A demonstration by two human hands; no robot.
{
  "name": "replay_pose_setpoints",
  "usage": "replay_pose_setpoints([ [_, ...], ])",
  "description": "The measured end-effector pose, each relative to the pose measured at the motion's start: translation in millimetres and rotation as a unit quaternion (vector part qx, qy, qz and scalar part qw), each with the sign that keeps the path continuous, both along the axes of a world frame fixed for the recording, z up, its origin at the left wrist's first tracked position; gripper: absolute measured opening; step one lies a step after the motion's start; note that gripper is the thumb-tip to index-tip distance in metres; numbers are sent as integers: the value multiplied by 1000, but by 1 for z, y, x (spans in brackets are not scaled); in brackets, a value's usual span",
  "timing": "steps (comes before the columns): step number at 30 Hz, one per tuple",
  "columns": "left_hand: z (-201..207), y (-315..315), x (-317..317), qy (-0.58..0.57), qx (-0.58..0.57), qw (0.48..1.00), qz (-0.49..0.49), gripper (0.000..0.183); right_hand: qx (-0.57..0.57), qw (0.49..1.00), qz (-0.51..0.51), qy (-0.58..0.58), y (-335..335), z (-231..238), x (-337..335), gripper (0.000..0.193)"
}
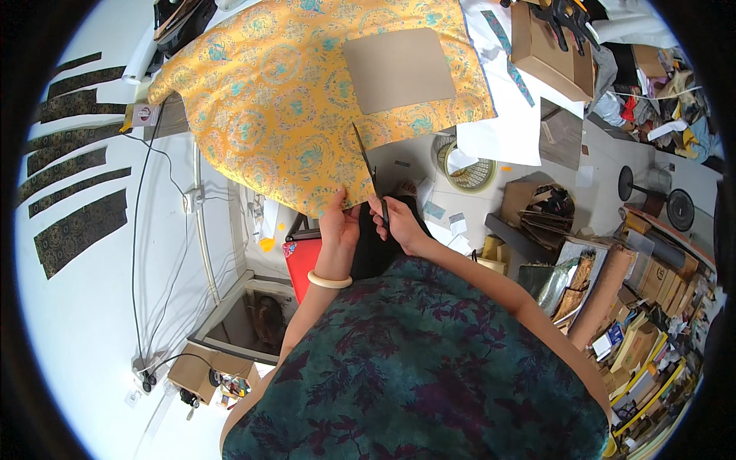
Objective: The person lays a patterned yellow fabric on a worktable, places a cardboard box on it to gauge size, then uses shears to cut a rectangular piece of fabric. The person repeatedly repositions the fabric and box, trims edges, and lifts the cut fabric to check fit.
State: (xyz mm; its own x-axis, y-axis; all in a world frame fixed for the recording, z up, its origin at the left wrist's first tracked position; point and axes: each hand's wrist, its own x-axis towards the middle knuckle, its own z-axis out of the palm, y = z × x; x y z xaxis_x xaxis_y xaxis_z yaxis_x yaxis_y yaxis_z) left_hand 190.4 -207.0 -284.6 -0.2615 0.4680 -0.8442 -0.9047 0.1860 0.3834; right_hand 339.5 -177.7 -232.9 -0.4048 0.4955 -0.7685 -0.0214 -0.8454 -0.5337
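Note:
A large yellow brocade fabric with round blue-green and pink patterns spreads over the table and hangs past its near edge. My left hand, with a pale bangle on its wrist, pinches the near edge of this fabric. In my right hand is a pair of dark scissors, its long blades pointing away from me along a cut edge of the fabric. A beige rounded-corner cardboard template lies flat on the fabric, beyond the scissor tips and to the right.
A cardboard box with black tools stands at the far right. On the floor are a greenish wastebasket, paper scraps and a red stool. Dark fabric strips hang on the left wall near loose cables. Cluttered shelves line the right.

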Motion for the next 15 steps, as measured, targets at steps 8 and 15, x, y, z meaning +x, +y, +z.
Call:
replay_pose_setpoints([
  [8, 3, -2, 0, 13, -9, 1000, -20, 32, 22, 999, -29, 0, -8, -5, -2, 34],
  [15, 27, 5, 3, 46, -47, 996, -61, 29, 25, 999, -33, -24, -2, -5, -8, 33],
])
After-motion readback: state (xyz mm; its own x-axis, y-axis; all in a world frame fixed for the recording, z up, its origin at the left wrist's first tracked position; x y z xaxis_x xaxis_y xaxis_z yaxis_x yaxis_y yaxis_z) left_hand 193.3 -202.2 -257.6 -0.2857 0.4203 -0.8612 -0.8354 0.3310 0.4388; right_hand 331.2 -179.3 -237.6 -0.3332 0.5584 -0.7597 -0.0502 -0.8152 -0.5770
